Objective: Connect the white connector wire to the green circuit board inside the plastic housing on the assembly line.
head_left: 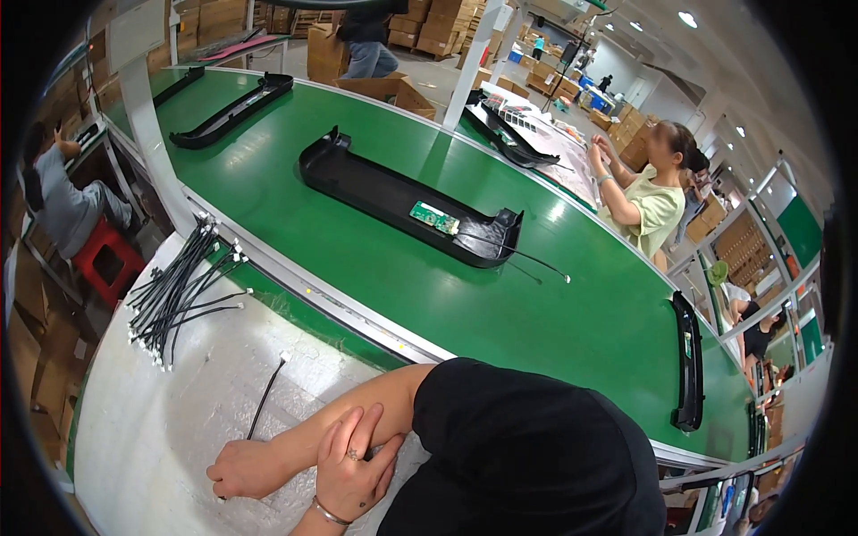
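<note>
My right arm [366, 402], in a black sleeve, reaches across to the left over the white, film-covered worktop [214, 375]. Low at the left, my right hand [246, 469] is closed over a short black cable [263, 402]. One end of that cable sticks out past the wrist and carries a white connector; the fingers hide much of the rest. My left hand [351, 460], with a ring and a bracelet, rests on my right forearm. Its fingers are spread and hold nothing. Beyond lies a bundle of black cables with white connectors [183, 299].
A green conveyor belt [581, 313] carries a long black housing [384, 192] with a green circuit board [435, 217] and a loose cable. Other black housings [234, 112] lie along it. A white post [147, 134] rises at left. A co-worker [657, 192] stands across the belt; another person [76, 196] sits left.
</note>
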`<state>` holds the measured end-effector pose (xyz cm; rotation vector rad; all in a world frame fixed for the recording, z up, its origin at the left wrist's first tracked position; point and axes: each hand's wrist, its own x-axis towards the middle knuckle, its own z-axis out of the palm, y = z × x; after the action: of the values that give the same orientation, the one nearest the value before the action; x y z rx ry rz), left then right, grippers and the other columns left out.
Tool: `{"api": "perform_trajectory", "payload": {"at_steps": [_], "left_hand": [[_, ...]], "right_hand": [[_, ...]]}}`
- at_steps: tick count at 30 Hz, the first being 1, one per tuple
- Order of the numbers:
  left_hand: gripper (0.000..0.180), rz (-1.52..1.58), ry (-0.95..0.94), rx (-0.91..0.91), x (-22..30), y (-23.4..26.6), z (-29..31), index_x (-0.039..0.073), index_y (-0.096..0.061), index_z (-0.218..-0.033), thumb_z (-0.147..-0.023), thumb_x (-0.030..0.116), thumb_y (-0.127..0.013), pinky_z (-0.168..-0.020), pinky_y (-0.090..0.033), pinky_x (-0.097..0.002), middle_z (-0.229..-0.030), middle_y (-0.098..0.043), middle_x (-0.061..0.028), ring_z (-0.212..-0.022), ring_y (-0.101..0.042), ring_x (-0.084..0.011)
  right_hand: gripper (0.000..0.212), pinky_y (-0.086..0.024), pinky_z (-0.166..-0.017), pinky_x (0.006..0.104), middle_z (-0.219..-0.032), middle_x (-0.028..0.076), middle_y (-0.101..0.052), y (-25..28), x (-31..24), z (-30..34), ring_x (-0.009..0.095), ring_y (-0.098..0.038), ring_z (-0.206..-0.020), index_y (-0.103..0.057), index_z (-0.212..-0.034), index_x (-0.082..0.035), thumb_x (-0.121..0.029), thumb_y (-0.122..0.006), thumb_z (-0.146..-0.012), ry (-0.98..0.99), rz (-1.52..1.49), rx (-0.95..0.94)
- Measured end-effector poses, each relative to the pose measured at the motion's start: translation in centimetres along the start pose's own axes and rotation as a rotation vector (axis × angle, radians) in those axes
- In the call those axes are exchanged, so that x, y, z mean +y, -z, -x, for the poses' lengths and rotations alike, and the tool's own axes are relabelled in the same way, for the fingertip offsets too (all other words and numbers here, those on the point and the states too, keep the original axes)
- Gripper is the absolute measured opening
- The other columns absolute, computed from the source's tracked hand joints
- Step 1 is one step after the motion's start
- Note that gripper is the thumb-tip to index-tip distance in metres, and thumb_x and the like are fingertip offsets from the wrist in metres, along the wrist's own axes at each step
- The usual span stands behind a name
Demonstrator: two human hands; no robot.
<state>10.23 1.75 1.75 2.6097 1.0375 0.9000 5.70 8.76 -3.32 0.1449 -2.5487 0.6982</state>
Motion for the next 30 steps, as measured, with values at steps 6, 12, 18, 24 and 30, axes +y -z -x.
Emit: {"api": "perform_trajectory", "payload": {"at_steps": [6,12,18,24,30], "left_hand": [[0.03,0.035,0.031,-0.024,0.16,0.43,-0.17,0.017,-0.069,-0.102,-0.072,0.016,-0.066,-0.099,-0.036,-0.044,-0.134,-0.047,-0.0124,-0.119,-0.045,-0.0324],[0.032,0.035,0.039,-0.042,0.25,0.54,-0.21,0.018,-0.069,-0.103,-0.072,0.016,-0.066,-0.099,-0.035,-0.044,-0.135,-0.046,-0.0125,-0.12,-0.045,-0.0322],[0.032,0.031,0.035,-0.035,0.27,0.46,-0.12,0.018,-0.069,-0.104,-0.072,0.016,-0.066,-0.099,-0.035,-0.0434,-0.134,-0.047,-0.0122,-0.12,-0.045,-0.0315],[0.031,0.01,0.03,-0.038,0.47,0.4,-0.12,0.018,-0.07,-0.103,-0.072,0.016,-0.066,-0.1,-0.034,-0.0421,-0.133,-0.048,-0.0116,-0.12,-0.045,-0.031],[0.031,0.0,0.037,-0.033,0.39,0.33,0.0,0.018,-0.07,-0.103,-0.072,0.016,-0.067,-0.1,-0.034,-0.0422,-0.134,-0.047,-0.0115,-0.12,-0.044,-0.0308]], "right_hand": [[0.009,-0.046,-0.056,0.0415,-0.075,0.012,-0.054,0.2,-0.09,0.04,0.031,-0.058,-0.066,-0.057,-0.075,-0.003,-0.012,-0.059,-0.074,-0.01,-0.012,-0.008],[0.009,-0.046,-0.056,0.0418,-0.075,0.012,-0.053,0.23,-0.07,0.08,0.031,-0.059,-0.066,-0.058,-0.077,-0.003,-0.011,-0.059,-0.073,-0.017,0.005,-0.033],[0.01,-0.046,-0.056,0.042,-0.075,0.012,-0.053,0.25,-0.11,0.05,0.031,-0.058,-0.066,-0.057,-0.077,-0.002,-0.011,-0.06,-0.073,0.006,0.006,-0.024],[0.01,-0.046,-0.056,0.042,-0.075,0.012,-0.053,0.04,0.09,0.13,0.031,-0.058,-0.066,-0.056,-0.075,-0.002,-0.011,-0.06,-0.071,0.016,0.04,-0.033],[0.01,-0.046,-0.056,0.0419,-0.075,0.012,-0.052,-0.04,0.21,0.02,0.032,-0.058,-0.066,-0.055,-0.075,-0.003,-0.011,-0.06,-0.071,0.021,0.035,-0.026]]}}
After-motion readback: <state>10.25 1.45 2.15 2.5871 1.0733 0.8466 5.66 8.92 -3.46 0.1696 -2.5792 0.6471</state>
